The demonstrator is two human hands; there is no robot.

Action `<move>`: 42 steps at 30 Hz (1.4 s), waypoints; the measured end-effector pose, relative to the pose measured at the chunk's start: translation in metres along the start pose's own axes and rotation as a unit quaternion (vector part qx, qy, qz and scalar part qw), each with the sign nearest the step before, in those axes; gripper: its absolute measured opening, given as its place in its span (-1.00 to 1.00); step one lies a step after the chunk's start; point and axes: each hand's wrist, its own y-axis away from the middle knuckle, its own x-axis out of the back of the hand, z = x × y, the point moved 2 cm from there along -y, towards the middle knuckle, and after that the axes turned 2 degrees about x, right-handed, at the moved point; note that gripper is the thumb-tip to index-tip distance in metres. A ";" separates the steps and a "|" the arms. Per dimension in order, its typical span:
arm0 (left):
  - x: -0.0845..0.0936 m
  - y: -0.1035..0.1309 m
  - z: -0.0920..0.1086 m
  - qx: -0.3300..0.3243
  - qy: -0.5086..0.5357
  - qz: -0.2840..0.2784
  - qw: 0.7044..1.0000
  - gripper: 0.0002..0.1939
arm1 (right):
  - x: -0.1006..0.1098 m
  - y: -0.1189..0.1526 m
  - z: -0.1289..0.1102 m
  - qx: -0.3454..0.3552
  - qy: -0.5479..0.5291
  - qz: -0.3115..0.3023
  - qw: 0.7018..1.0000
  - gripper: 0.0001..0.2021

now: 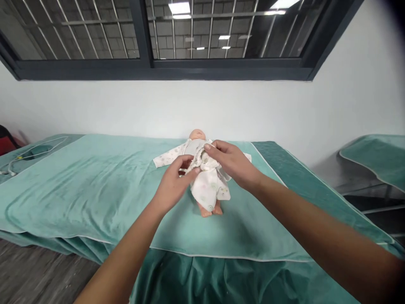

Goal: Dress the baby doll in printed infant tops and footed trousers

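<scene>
A baby doll lies on its back, its bald head (198, 134) toward the wall and its bare feet (211, 210) toward me. Under and around its torso spreads a white printed long-sleeved top, with one sleeve (167, 157) stretched out to the left. White printed baby pants (205, 190) cover the doll's legs, and their upper part is bunched up. On the left side, my left hand (177, 181) pinches the bunched fabric. My right hand (232, 162) grips the gathered edge from the upper right. The doll's middle is partly hidden behind the cloth and my fingers.
A bed with a light green cover (95, 177) carries the doll and stands against a white wall (171, 107) below a dark-framed window (228, 72). White cables (14, 162) lie at the far left. Another green-covered surface (376, 158) is at the right.
</scene>
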 end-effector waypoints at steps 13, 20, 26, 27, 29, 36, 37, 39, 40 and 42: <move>0.055 -0.027 0.068 -0.146 -0.040 0.168 0.974 -0.80 | 0.043 -0.013 -0.070 0.119 0.081 0.010 0.990 -0.82; 0.025 -0.013 0.099 -0.254 -0.171 0.123 0.944 -0.69 | 0.026 -0.010 -0.082 0.130 0.005 -0.003 0.991 -0.91; -0.003 0.000 0.078 -0.142 -0.212 -0.017 0.967 -0.64 | 0.020 -0.008 -0.049 0.083 0.002 0.012 0.996 -0.87; -0.006 0.002 0.073 -0.137 -0.240 -0.037 0.960 -0.62 | 0.020 -0.006 -0.042 0.069 -0.008 0.020 0.997 -0.86; -0.014 0.005 0.064 -0.133 -0.312 -0.079 0.937 -0.55 | 0.019 -0.005 -0.029 0.032 -0.050 0.039 0.997 -0.85; -0.019 0.002 0.040 -0.095 -0.352 -0.071 0.929 -0.59 | 0.023 -0.001 -0.013 0.000 -0.087 0.018 0.996 -0.84; -0.015 0.000 0.041 -0.096 -0.306 -0.038 0.946 -0.62 | 0.024 0.001 -0.015 0.022 -0.044 -0.026 0.998 -0.82; -0.004 -0.004 0.044 -0.095 -0.207 0.012 0.974 -0.73 | 0.024 0.006 -0.015 0.059 0.053 -0.115 0.990 -0.77; 0.001 -0.005 0.045 -0.087 -0.161 0.028 0.983 -0.77 | 0.023 0.008 -0.015 0.070 0.097 -0.148 0.982 -0.76; 0.007 -0.008 0.047 -0.053 -0.072 0.060 0.994 -0.78 | 0.023 0.011 -0.014 0.086 0.152 -0.167 0.970 -0.75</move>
